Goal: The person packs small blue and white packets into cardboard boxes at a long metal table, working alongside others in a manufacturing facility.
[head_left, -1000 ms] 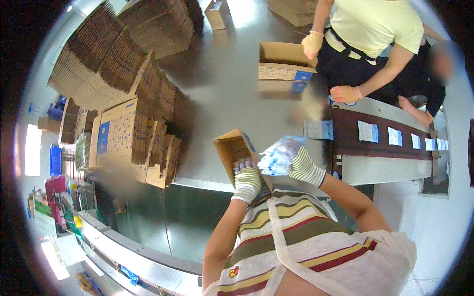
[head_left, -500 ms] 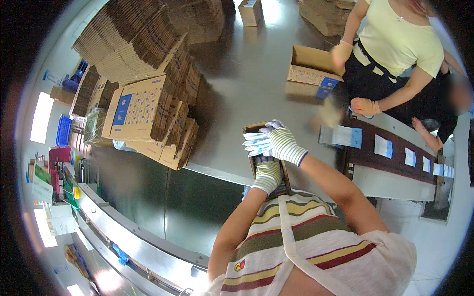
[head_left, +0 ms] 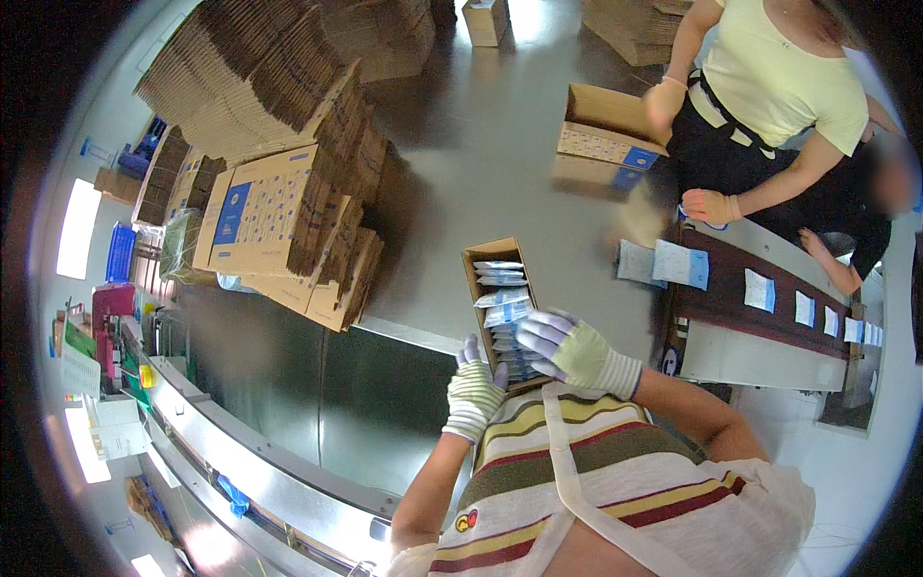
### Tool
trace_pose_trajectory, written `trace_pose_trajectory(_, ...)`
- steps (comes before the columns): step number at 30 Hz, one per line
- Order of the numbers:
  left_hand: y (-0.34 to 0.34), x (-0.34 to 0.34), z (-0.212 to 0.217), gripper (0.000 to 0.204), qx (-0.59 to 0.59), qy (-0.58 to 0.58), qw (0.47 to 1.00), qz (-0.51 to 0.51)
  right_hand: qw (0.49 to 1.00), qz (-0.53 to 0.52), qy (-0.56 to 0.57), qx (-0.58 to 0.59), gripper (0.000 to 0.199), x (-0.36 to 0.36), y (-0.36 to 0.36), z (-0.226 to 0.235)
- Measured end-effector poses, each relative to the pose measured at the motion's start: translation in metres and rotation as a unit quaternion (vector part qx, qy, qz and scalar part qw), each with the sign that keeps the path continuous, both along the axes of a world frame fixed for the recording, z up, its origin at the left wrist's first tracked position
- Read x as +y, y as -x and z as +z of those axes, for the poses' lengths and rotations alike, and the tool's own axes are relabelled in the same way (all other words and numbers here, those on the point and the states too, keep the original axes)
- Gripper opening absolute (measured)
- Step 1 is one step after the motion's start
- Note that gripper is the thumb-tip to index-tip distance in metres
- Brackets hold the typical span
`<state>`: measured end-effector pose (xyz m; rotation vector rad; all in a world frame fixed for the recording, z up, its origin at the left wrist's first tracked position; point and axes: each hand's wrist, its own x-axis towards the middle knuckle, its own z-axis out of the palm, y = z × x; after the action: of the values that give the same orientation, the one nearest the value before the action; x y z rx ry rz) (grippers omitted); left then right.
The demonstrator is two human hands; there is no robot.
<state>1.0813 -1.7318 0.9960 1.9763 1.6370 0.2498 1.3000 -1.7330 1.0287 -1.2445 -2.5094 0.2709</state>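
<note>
A narrow cardboard box [head_left: 472,279] stands at the table's near edge, close to my body. A row of flat white-and-blue packets [head_left: 504,314] fills it, standing on edge and leaning; several at the far end sit apart from the tighter near ones. My left hand [head_left: 475,392], in a striped glove, is at the box's near left side, fingers stretched and nothing in them. Over the right wall reaches my right hand [head_left: 582,356], gloved too, its fingers extended above the near packets. Whether its fingertips touch a packet I cannot tell.
Flattened cartons [head_left: 274,207] are piled at the left. A conveyor belt [head_left: 721,269] carries more packets [head_left: 681,264] at the right. There a co-worker [head_left: 784,87] stands beside an open carton [head_left: 606,139]. A metal rail [head_left: 260,462] runs along the lower left.
Both hands have come out of the box and moved apart, left hand leftward, right hand right and nearer. The packets my right hand held now stand in the box.
</note>
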Motion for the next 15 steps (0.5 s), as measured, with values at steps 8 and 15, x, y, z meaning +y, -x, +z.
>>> trace_pose_trajectory(8,-0.019,0.002,0.002,0.064,0.024,0.076,0.996,-0.026,0.922,0.045,0.126,-0.364,0.027,0.085,0.057,-0.029)
trace_pose_trajectory(15,-0.003,0.017,-0.062,0.045,-0.173,0.008,0.984,0.053,0.988,0.037,0.125,-0.088,0.037,0.023,0.040,0.027)
